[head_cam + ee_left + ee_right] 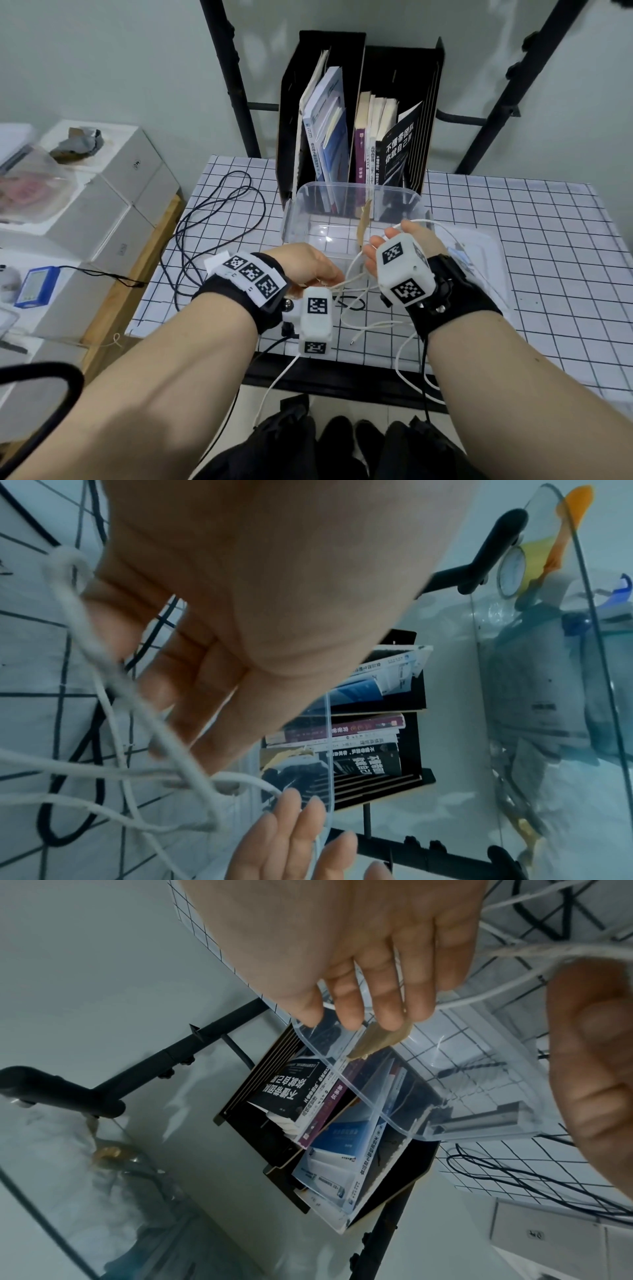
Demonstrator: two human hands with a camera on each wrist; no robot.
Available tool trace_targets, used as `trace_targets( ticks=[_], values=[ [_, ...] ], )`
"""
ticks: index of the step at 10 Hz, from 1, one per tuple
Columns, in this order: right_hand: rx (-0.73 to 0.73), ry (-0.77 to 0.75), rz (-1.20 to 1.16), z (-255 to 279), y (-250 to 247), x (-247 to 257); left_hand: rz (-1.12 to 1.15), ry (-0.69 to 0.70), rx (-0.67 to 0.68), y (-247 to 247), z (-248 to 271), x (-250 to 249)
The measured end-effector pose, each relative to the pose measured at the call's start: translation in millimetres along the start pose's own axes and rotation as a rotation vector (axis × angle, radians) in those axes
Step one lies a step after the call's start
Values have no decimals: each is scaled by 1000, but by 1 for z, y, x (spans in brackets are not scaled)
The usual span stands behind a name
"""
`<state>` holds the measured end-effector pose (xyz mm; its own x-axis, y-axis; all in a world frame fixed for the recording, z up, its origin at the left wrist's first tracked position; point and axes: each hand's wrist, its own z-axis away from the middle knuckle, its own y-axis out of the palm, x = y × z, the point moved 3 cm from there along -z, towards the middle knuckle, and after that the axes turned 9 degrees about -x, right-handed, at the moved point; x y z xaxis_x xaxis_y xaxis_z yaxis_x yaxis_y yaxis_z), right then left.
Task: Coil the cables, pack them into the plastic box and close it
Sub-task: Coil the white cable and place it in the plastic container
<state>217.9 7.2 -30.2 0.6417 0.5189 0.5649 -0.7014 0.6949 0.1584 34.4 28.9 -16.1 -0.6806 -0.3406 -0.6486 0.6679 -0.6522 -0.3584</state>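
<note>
A white cable (pixel 349 281) runs between my two hands just in front of the clear plastic box (pixel 356 186), which stands open. My left hand (pixel 308 263) grips a bunch of its strands (pixel 246 779); loose turns hang down to the checked cloth. My right hand (pixel 380 246) is held up with its fingers (pixel 359 1001) straight, and the white cable (pixel 534 949) is looped round it, passing over the thumb. A black cable (pixel 214 210) lies uncoiled on the table's left part. The box's clear lid (pixel 486 246) lies flat to the right of the box.
A black rack of books (pixel 359 120) stands right behind the box. White cartons (pixel 113 192) and a blue device (pixel 34 286) sit on a lower surface to the left. A brown paper tag (pixel 364 222) hangs in the box. Black frame poles rise behind the table.
</note>
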Motion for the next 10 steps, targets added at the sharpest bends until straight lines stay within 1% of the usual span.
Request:
trace_targets(
  ticks=[1,2,3,4,5,6,7,8,9,10],
  values=[
    [71,66,-105,-1,2,0,-125,40,-22,4,1,-7],
    [54,-5,-69,6,4,5,-215,34,-23,9,1,-8],
    [22,-62,-51,6,3,7,-245,33,-12,14,2,-9],
    [66,-12,-135,4,-2,6,-118,59,-10,8,5,-15],
    [59,-38,-52,18,-2,6,66,134,-24,-8,9,-33],
    [95,-19,-84,27,1,8,181,202,-62,-20,14,-51],
    [229,-9,-210,58,15,14,395,266,-42,-31,24,-81],
    [314,-55,-196,77,25,23,508,352,0,-42,31,-106],
    [403,-138,-114,92,30,32,634,465,-6,-52,42,-133],
    [409,-209,-71,97,31,39,692,536,-14,-56,47,-146]
  ],
)
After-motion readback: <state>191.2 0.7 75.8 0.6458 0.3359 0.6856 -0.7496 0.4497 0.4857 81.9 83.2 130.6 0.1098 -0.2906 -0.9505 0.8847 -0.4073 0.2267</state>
